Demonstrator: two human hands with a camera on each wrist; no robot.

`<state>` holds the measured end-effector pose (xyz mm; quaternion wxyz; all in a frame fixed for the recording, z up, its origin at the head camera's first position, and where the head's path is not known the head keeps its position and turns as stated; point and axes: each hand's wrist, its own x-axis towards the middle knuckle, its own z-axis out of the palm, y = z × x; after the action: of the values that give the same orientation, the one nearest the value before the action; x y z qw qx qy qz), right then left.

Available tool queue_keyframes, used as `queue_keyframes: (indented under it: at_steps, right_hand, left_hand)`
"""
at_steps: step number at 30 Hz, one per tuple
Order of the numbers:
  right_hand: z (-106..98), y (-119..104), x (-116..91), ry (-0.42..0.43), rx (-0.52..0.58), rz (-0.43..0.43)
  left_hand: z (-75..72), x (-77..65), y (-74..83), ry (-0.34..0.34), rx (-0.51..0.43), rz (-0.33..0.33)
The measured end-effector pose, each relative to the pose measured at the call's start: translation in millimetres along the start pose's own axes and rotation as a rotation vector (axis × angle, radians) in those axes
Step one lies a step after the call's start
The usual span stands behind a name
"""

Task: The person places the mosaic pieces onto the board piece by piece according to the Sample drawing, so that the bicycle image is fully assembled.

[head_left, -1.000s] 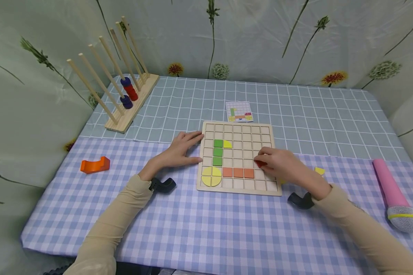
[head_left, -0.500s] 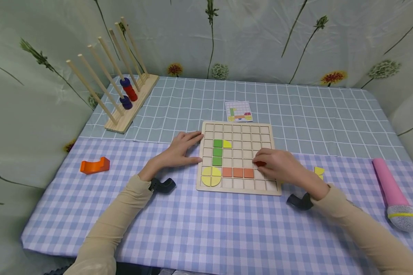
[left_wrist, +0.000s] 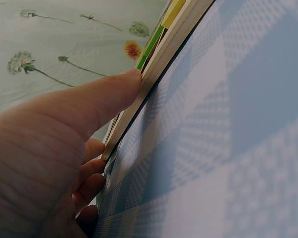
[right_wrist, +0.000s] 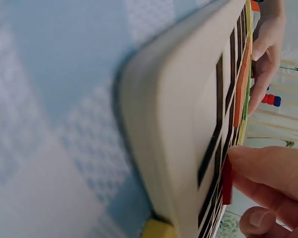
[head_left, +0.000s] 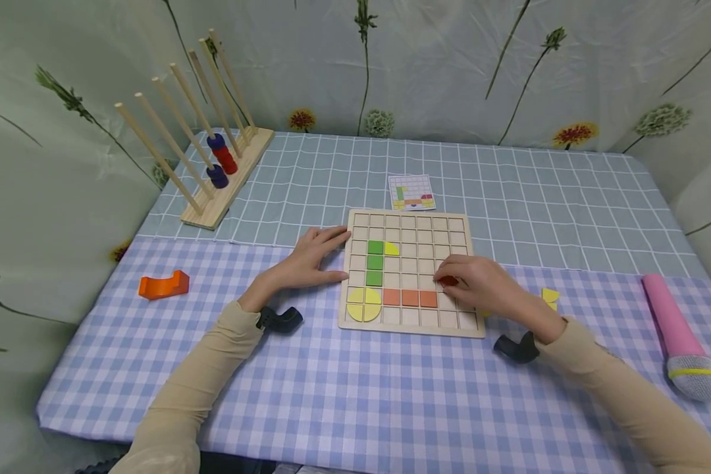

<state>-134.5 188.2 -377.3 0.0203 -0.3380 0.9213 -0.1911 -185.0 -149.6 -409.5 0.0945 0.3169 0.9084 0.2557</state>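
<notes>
A wooden grid board (head_left: 409, 328) lies flat at the middle of the table. My left hand (head_left: 311, 260) rests at its left edge, fingers and thumb extended and touching the side. Over the right part of the grid, my right hand (head_left: 482, 283) pinches a small dark red tile (right_wrist: 227, 181) between thumb and fingers; its shape is mostly hidden. In the grid sit three green squares (head_left: 375, 261), three orange squares (head_left: 411, 298), a yellow quarter-circle (head_left: 392, 249) and several yellow quarter-circles (head_left: 357, 312) forming a disc. A printed pattern card (head_left: 411, 187) lies just behind the board.
Yellow tiles (head_left: 549, 296) lie right of the board, partly behind my right wrist. Farther right is a pink toy microphone (head_left: 675, 322). An orange curved block (head_left: 164, 286) lies at the left. A wooden peg stand (head_left: 231, 197) with red and blue rings stands at back left.
My right hand has shifted very slightly left over the grid with the red tile in its fingers. The left hand has stayed in place.
</notes>
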Motion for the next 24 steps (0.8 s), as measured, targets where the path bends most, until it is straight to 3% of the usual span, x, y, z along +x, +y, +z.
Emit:
queue_keyframes:
  at_steps: [4, 11, 19, 24]
  right_hand:
    - [-2.4, -1.3, 1.1, -0.032, 0.024, 0.023]
    - [-4.8, 1.4, -0.6, -0.059, 0.099, -0.045]
    - [-7.3, 1.3, -7.0, 0.039, -0.088, 0.038]
    - [-7.0, 1.0, -8.4, 0.032, -0.087, 0.04]
  left_hand:
    - [-0.2, -0.4, -0.2, 0.004, 0.004, 0.001]
    - [-0.3, -0.5, 0.0, 0.006, 0.008, 0.011]
    - [0.1, -0.3, -0.9, 0.003, 0.012, 0.014]
    - [0.2, -0.2, -0.5, 0.005, 0.008, 0.018]
